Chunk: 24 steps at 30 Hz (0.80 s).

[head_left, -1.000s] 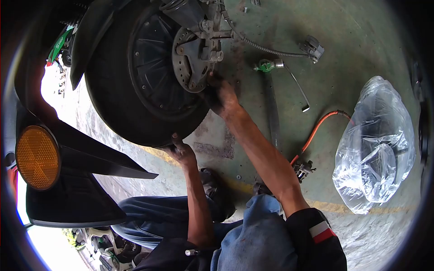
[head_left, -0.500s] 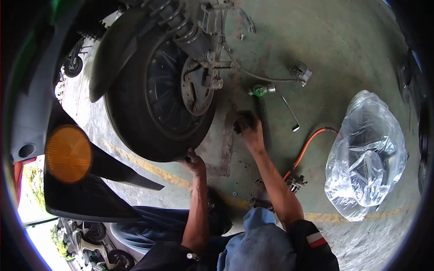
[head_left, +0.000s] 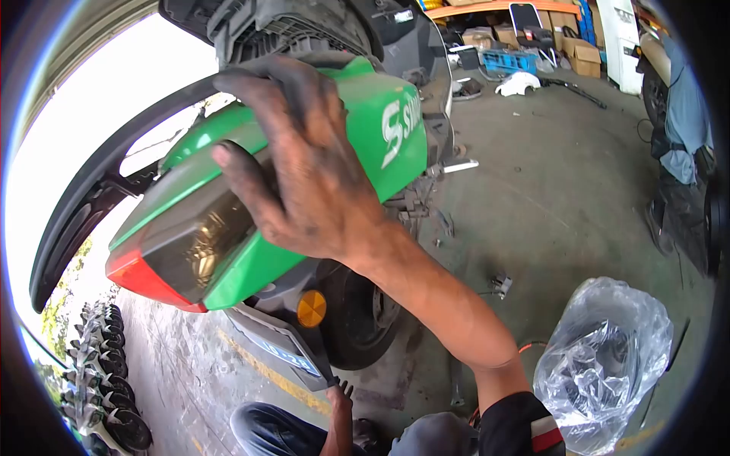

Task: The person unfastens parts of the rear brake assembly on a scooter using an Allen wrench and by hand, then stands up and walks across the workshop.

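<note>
My right hand (head_left: pixel 312 167) is raised in front of the green scooter tail (head_left: pixel 372 129), fingers and thumb spread. Its fingertips overlap the black grab rail (head_left: pixel 99 194); whether they press on it I cannot tell. Below the thumb sits the tail light (head_left: pixel 156 285), with red and smoky lenses. Low down, my left hand (head_left: pixel 340 394) is beside the bottom end of the licence plate holder (head_left: pixel 323 368), fingers apart and partly hidden. The rear wheel (head_left: pixel 353 334) stands behind the round orange reflector (head_left: pixel 311 308).
A clear plastic bag (head_left: pixel 608 365) lies on the floor at right, with an orange hose (head_left: pixel 532 346) beside it. A brake caliper (head_left: pixel 500 285) rests near the wheel. Shelves with boxes (head_left: pixel 585 57) stand at the back. Another person's leg (head_left: pixel 684 144) shows at far right.
The view has tilted up from the wheel to the scooter's tail. My right hand has risen from near the floor to the grab rail. My left hand remains low by the wheel.
</note>
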Each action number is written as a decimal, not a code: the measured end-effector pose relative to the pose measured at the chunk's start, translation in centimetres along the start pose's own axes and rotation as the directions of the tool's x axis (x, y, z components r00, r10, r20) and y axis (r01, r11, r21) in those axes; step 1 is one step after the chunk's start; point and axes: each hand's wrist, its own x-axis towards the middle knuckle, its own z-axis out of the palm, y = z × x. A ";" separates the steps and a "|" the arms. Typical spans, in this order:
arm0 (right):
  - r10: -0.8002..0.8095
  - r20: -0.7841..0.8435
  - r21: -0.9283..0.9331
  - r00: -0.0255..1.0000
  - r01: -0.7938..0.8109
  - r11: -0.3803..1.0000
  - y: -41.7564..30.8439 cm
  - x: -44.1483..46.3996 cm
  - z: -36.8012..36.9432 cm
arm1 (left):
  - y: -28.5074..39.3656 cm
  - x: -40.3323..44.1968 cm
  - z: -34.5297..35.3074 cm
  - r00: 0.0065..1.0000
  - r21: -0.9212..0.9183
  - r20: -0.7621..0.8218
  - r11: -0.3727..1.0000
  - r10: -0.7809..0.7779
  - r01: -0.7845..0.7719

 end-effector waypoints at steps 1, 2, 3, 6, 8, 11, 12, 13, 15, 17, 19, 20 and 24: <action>-0.061 -0.048 -0.012 0.997 0.060 0.998 -0.3 2.2 1.8 | 1.7 -1.0 0.6 1.000 -0.068 -0.031 0.998 -0.004 0.002; -0.060 -0.027 0.001 0.998 0.060 0.998 -0.7 4.1 3.0 | 3.4 -1.9 0.9 0.998 -0.116 -0.052 0.993 0.018 -0.024; -0.052 -0.003 0.013 0.999 0.052 0.999 -0.9 5.5 3.9 | 5.4 -2.3 1.7 0.997 -0.142 -0.041 0.987 0.068 -0.073; 0.092 0.296 -0.114 0.951 -0.060 0.992 -0.8 7.7 5.1 | 10.9 -3.0 3.8 0.977 -0.220 0.024 0.954 0.213 -0.203; 0.067 0.216 -0.122 0.974 -0.041 0.992 -0.4 7.8 5.7 | 13.8 -3.2 5.3 0.956 -0.263 0.087 0.932 0.281 -0.250; 0.157 0.201 -0.277 0.967 -0.097 0.956 -0.9 7.2 6.5 | 16.5 -3.2 6.9 0.927 -0.290 0.161 0.914 0.339 -0.284; 0.213 0.219 -0.296 0.952 -0.143 0.944 -0.7 6.6 5.9 | 17.0 -3.0 7.4 0.919 -0.297 0.175 0.909 0.352 -0.291; 0.155 0.283 -0.208 0.947 -0.097 0.973 -0.3 6.1 5.0 | 17.0 -3.1 7.7 0.917 -0.292 0.189 0.911 0.352 -0.290; 0.015 0.376 -0.013 0.926 -0.010 1.000 0.3 5.9 3.2 | 16.5 -2.9 7.8 0.920 -0.275 0.218 0.925 0.327 -0.264; 0.065 0.357 -0.106 0.932 -0.029 0.994 -0.1 5.5 3.1 | 15.1 -2.6 7.7 0.928 -0.246 0.247 0.945 0.278 -0.218; 0.113 0.322 -0.189 0.940 -0.053 0.981 -0.3 5.3 3.9 | 13.0 -2.4 7.4 0.936 -0.188 0.276 0.967 0.217 -0.169; 0.135 0.297 -0.226 0.945 -0.068 0.972 -0.3 5.3 4.5 | 11.8 -2.3 7.2 0.940 -0.151 0.293 0.979 0.175 -0.136; 0.239 0.185 -0.355 0.953 -0.162 0.921 -1.1 5.8 7.3 | 7.9 -4.2 5.2 0.944 0.038 0.331 0.999 -0.019 0.007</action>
